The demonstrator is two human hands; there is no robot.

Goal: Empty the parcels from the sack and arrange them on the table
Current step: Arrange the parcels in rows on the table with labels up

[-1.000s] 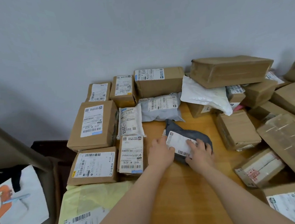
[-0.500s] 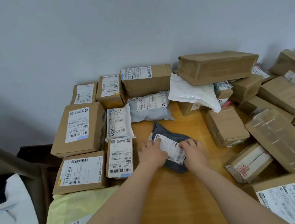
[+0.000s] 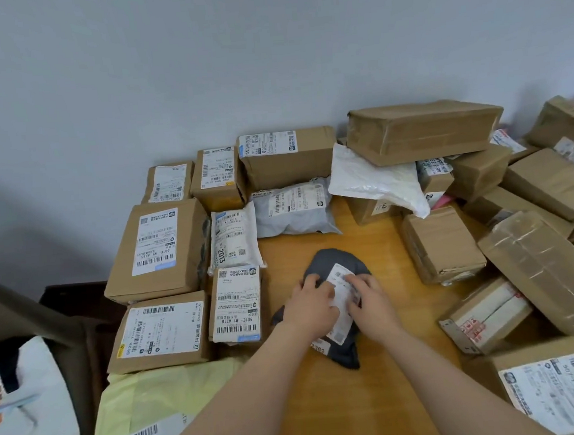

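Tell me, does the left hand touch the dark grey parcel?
Touching. The head view shows the left hand resting on the dark grey parcel, with no gap.

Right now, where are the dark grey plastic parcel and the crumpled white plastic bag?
Dark grey plastic parcel [image 3: 330, 257]: head view, bare far end.
Crumpled white plastic bag [image 3: 374, 179]: head view, its middle.

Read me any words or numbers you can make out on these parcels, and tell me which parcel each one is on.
"2013": white mailer, printed sideways.
"501E- M1 A218": small box just in front of that mailer.
"501E M1 A218": big box to the mailer's left.
Everything else: too small or blurred to read.
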